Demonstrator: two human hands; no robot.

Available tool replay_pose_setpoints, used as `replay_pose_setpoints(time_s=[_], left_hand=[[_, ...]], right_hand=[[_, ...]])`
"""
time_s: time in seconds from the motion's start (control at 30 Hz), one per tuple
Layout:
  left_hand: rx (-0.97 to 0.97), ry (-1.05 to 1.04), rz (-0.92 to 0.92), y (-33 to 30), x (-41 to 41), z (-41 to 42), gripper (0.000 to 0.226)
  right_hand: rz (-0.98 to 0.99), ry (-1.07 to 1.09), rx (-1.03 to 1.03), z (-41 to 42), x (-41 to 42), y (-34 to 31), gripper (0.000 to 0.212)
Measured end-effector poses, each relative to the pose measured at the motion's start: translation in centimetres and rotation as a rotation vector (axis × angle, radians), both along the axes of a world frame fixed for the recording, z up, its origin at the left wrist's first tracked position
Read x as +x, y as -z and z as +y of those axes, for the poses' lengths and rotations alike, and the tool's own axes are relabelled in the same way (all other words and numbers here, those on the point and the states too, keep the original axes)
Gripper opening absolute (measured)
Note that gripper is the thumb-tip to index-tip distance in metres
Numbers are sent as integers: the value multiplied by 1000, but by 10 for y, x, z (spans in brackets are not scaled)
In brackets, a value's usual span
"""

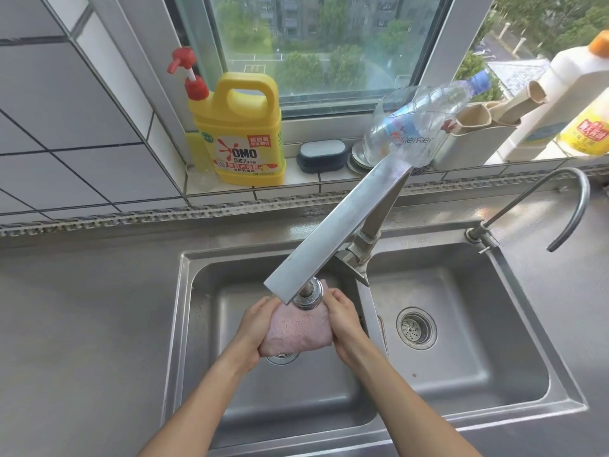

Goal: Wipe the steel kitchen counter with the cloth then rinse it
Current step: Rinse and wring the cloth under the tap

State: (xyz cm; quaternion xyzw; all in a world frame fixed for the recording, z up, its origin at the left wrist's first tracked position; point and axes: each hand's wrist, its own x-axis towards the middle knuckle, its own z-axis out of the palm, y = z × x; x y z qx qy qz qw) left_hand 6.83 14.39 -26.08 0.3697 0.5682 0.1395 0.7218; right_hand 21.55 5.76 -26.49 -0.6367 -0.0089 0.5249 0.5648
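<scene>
A: Nearest us, two bare forearms reach in over the front edge of the grey steel kitchen counter (82,324) and down into the left basin of the stainless double sink (514,384).

B: And both hands are busy. The left hand (253,328) curls round the left end of the bunched pink terry cloth (298,331), the right hand (342,319) grips its right end. Neither one is free.

A: The cloth sits between them, lifted clear of the basin floor, over the left drain and right beneath the round chrome spray head (308,296) of the flat steel swivel tap (336,232).

B: So I'd call this the rinse, the second half of the job. The counter looks bare and dull; whether it's fully wiped I can't say.

A: Water running?

B: Can't tell, no stream shows from here.

A: Next move, by my reckoning: knead and wring the cloth under that head, keeping it inside the basin so nothing splashes back onto the counter.

B: Farther back, a thin curved steel spout (560,206) stands at the sink's back right corner. On the tiled sill behind the counter's back edge: a yellow detergent jug with a red pump (244,133), a dark brush with a grey top (321,156), a clear plastic bottle with a blue cap (425,117) leaning over, and a white bottle with an orange cap (560,90) at far right.
</scene>
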Motion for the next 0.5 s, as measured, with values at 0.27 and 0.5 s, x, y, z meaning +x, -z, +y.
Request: replay_pose_setpoints(time_s=[0.27, 0.5], left_hand=[[-112, -190, -71, -8, 39, 4, 15], [-148, -183, -188, -8, 56, 17, 21]], right_hand=[[-38, 61, -14, 22, -16, -10, 25], [-216, 4, 39, 30, -17, -31, 19]])
